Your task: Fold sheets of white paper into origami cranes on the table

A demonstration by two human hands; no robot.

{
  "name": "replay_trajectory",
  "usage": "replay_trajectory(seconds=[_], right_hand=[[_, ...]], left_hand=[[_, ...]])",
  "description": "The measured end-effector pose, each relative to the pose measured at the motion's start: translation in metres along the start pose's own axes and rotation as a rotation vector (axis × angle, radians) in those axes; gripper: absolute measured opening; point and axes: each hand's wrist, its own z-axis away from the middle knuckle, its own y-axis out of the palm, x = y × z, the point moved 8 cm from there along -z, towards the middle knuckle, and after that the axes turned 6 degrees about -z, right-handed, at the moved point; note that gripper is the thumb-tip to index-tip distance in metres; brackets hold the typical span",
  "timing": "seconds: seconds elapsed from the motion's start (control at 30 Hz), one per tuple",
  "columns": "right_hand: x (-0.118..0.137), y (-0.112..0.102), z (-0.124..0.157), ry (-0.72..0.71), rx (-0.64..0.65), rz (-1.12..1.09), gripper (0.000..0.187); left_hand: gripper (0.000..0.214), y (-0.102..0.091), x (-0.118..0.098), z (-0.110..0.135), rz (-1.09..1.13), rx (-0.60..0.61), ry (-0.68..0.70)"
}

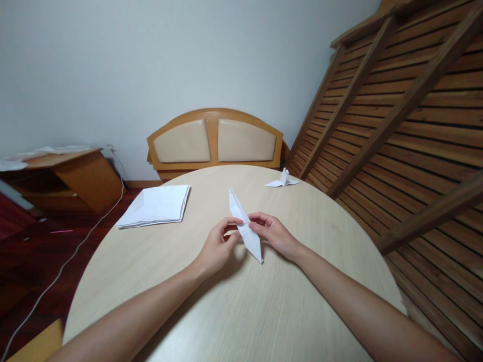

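Note:
A long, diamond-shaped piece of folded white paper (252, 243) is held above the middle of the round table, one point slanting away to the upper left and the other toward me. My left hand (222, 240) pinches its left edge near the middle between thumb and fingers. From the opposite side, my right hand (272, 233) grips the right edge, thumb on the near face. Behind my right hand, a finished-looking white paper crane (283, 179) stands on the tabletop with its wings spread.
A stack of white paper sheets (155, 205) lies at the left of the pale round table (324, 241). Beyond the table is a padded wooden headboard (213, 136). Wooden slatted panels (411, 110) lean at the right. A low cabinet (75, 176) and a white cable (81, 246) are at the left.

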Motion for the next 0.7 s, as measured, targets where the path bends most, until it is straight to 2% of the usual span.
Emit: replay_trajectory(seconds=[0.17,0.3,0.47,0.6,0.7], right_hand=[[0.014,0.005,0.004,-0.168,-0.034,0.202,0.038],[0.014,0.009,0.006,-0.166,-0.037,0.177,0.052],[0.020,0.016,0.009,-0.172,0.018,0.294,0.023],[0.021,0.019,0.010,-0.135,0.036,0.287,0.023],[0.023,0.014,0.007,-0.171,-0.004,0.268,0.024]], left_hand=[[0.028,-0.007,0.010,-0.004,0.094,-0.092,-0.072],[0.032,-0.009,0.009,-0.004,0.119,-0.105,-0.080],[0.038,-0.007,0.006,-0.002,0.172,-0.094,-0.076],[0.048,-0.006,0.006,-0.001,0.293,-0.113,-0.064],[0.056,-0.006,0.008,-0.002,0.354,-0.108,-0.068]])
